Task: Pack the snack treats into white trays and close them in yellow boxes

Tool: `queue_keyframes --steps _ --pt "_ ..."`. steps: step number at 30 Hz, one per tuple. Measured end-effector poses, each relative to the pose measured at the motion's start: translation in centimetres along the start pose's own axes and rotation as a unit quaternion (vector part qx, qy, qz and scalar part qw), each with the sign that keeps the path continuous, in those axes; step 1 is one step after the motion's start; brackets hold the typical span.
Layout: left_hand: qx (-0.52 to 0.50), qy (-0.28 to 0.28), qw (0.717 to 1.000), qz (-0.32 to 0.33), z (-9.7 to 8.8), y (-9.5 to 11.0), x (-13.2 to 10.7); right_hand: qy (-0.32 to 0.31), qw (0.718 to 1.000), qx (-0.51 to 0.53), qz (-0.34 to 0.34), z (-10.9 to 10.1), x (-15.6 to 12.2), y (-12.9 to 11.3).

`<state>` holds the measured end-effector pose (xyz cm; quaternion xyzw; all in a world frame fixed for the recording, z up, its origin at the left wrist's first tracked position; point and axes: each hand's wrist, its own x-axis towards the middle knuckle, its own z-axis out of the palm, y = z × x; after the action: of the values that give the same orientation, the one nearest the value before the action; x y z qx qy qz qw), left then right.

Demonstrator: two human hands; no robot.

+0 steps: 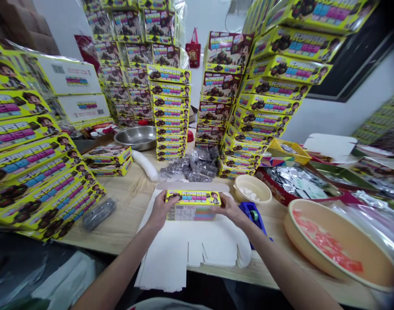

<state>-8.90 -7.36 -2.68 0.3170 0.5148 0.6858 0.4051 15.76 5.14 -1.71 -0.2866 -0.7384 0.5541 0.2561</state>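
Note:
A yellow printed carton is held upright between my two hands over a pile of flat white cardboard blanks. My left hand grips its left end, fingers closed along the edge. At the opposite end, my right hand has its fingers closed on the carton's side. Just beyond the carton lies a heap of grey wrapped packets. A blue tape dispenser stands close to my right forearm, beside a small cream bowl with white pieces in it.
Tall stacks of yellow cartons rise at the back, with more stacked cartons at the left. A large peach basin with red packets occupies the right. A metal bowl and a single grey packet are on the left side.

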Motion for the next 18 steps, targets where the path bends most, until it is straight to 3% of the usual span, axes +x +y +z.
queue_keyframes --steps 2,4,5,7,9,12,18 --pt "0.017 0.008 1.000 0.003 0.1 -0.3 -0.1 0.021 0.999 -0.028 -0.020 -1.2 -0.1 -1.3" --pt "0.030 0.000 1.000 0.009 0.0 -0.4 0.0 0.062 0.983 -0.163 -0.063 -2.4 0.2 -3.6" --pt "0.038 0.001 0.999 0.014 -0.1 -0.4 0.0 0.067 0.961 -0.255 -0.080 -2.9 0.5 -4.9" --pt "0.066 0.018 0.997 0.032 -0.2 -0.5 0.1 0.025 0.908 -0.409 -0.086 -3.5 1.6 -7.4" --pt "0.096 0.040 0.993 0.049 -0.2 -0.7 0.2 -0.045 0.887 -0.455 -0.060 -3.5 2.7 -9.3" --pt "0.114 0.054 0.991 0.053 -0.1 -0.9 0.1 -0.107 0.916 -0.387 -0.014 -3.1 3.6 -10.5" --pt "0.119 0.049 0.990 0.052 0.2 -0.5 -0.2 -0.122 0.952 -0.280 0.034 -2.6 3.2 -10.1"
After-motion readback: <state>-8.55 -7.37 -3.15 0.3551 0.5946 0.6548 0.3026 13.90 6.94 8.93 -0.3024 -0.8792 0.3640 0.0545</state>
